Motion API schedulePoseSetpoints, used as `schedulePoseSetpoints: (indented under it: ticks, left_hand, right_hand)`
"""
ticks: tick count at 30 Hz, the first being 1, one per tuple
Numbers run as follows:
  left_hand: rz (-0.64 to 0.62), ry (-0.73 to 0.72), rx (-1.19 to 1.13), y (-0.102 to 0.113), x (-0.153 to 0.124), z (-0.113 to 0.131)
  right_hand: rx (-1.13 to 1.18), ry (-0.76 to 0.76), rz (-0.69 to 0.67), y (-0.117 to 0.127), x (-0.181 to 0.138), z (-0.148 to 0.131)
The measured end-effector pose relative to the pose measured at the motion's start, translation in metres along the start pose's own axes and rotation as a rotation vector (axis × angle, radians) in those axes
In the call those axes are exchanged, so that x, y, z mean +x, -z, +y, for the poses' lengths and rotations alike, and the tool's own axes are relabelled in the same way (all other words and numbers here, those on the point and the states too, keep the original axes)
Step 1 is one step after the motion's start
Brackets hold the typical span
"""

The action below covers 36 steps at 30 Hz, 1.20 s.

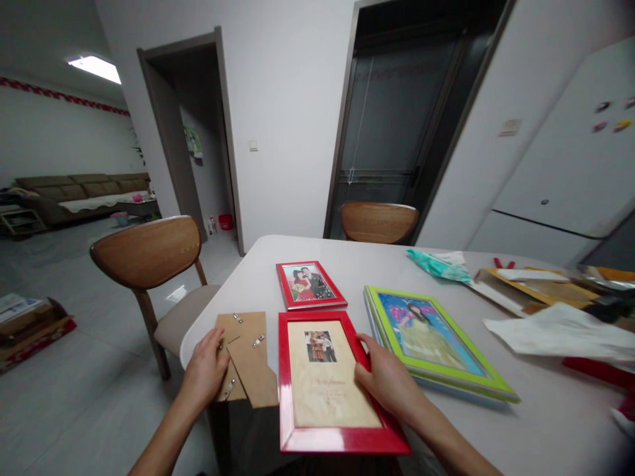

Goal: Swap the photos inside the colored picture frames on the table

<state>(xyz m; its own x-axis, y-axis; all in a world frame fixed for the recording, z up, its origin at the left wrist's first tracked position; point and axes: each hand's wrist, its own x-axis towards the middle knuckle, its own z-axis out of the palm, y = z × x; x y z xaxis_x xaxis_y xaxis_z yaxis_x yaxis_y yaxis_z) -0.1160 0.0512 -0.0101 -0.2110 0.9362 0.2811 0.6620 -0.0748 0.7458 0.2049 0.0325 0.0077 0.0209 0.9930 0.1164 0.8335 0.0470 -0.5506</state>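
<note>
A large red picture frame (pixel 331 444) lies at the near edge of the white table (pixel 446 423), with a small photo set in a cream mat. My right hand (pixel 387 380) grips its right edge, fingers curled onto the red border. To the left lies the brown frame backing board (pixel 248 357) with its stand and metal clips. My left hand (pixel 204 370) rests on that board's left side, fingers bent over its edge.
A small red frame (pixel 308 285) with a couple's photo lies further back. A green frame (pixel 436 344) lies to the right. Papers and packaging (pixel 555 327) clutter the table's right end. Wooden chairs (pixel 149 254) stand at the left and far side.
</note>
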Motion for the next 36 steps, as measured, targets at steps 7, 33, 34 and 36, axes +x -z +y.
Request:
schedulePoseSetpoints:
  ticks: [7, 33, 34, 36]
  left_hand:
    - [-0.181, -0.269, -0.067, -0.031, -0.052, 0.087]
    - [-0.042, 0.047, -0.078, -0.006, -0.077, 0.026]
    - [-0.045, -0.007, -0.010, -0.006, -0.077, 0.026]
    - [-0.035, -0.125, 0.104, -0.006, -0.076, 0.027]
  right_hand:
    - [0.998, -0.344, -0.209, 0.031, -0.012, -0.033]
    - [-0.263, 0.101, -0.037, -0.004, 0.008, 0.007]
    - [-0.278, 0.104, -0.039, -0.005, 0.009, 0.007]
    - [-0.295, 0.106, -0.041, -0.005, 0.009, 0.007]
